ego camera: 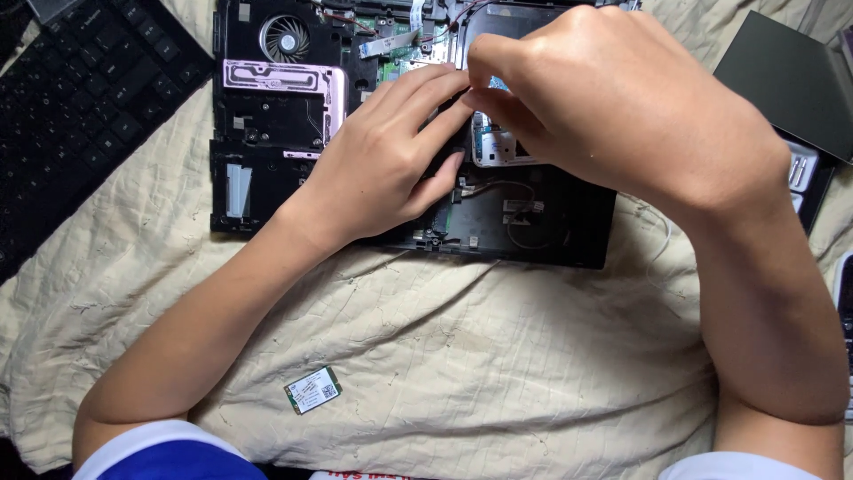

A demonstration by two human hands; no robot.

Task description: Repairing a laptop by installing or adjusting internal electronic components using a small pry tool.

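Opened laptop base (267, 116) lying on a cream quilted cloth (462, 356), seen from above. My left hand (382, 169) rests flat on the middle of the base, fingers extended toward the upper right, its fingertips (449, 89) meeting those of my right hand (604, 98). My right grip is pinched, thumb and forefinger drawn together over a small silvery-blue part (496, 147) set in the base; whether the pinch actually holds anything I cannot tell, since the contact point is hidden by the fingers. The left grip is not clenched: the fingers lie straight and press on the base. The silvery-blue part sits directly beneath and just below the pinch, partly covered by my right palm. A round cooling fan (285, 38) lies at the upper left of the base, well apart from both hands. A small green circuit card (313, 389) lies loose on the cloth, near my left forearm. A black keyboard (80, 98) lies to the left of the base.
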